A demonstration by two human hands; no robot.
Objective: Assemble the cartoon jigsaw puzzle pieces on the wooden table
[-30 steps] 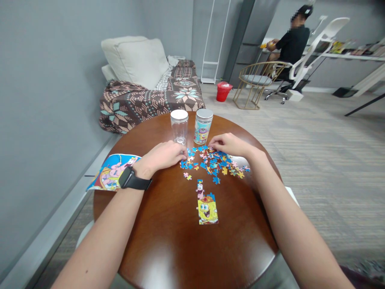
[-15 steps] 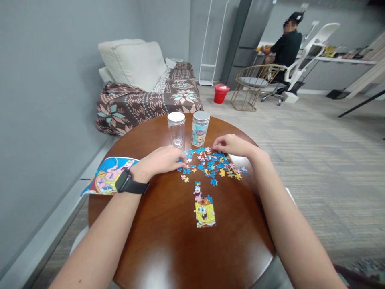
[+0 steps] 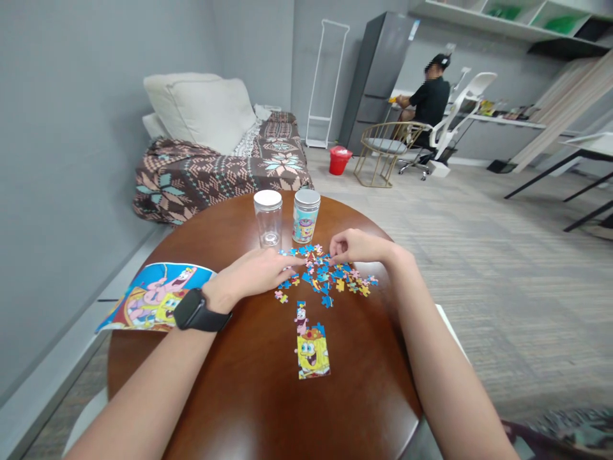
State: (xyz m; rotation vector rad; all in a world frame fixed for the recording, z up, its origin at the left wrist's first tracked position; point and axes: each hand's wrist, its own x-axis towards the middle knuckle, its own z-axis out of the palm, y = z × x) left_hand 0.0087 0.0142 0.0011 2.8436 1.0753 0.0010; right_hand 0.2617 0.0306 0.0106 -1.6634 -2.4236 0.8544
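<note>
A round, glossy brown bench (image 3: 239, 396) is seen, and the puzzle is spread across it. Over its left edge a printed sheet (image 3: 153, 297) is laid, with a pink figure and a yellow one shown on blue. Near the middle of the bench, a loose heap of puzzle pieces (image 3: 325, 276) is scattered, mostly blue, broken up by pink and yellow. The left hand (image 3: 258, 271) is held flat over the heap's left side, index finger stretched out; whether a piece is gripped cannot be told. The right hand (image 3: 357, 246) is lowered to the heap's far right side with fingers curled; whether anything is pinched is hidden. Behind the heap, a clear jar (image 3: 269, 220) with a white lid and a printed jar (image 3: 304, 217) are stood upright side by side. Nearer the person, an assembled section (image 3: 313, 353) is set flat: a yellow, wide-eyed, open-mouthed face under a reddish-brown top, with blue at the upper right. From its upper left, a narrow strip (image 3: 301, 317) bearing a pink figure is extended.
</note>
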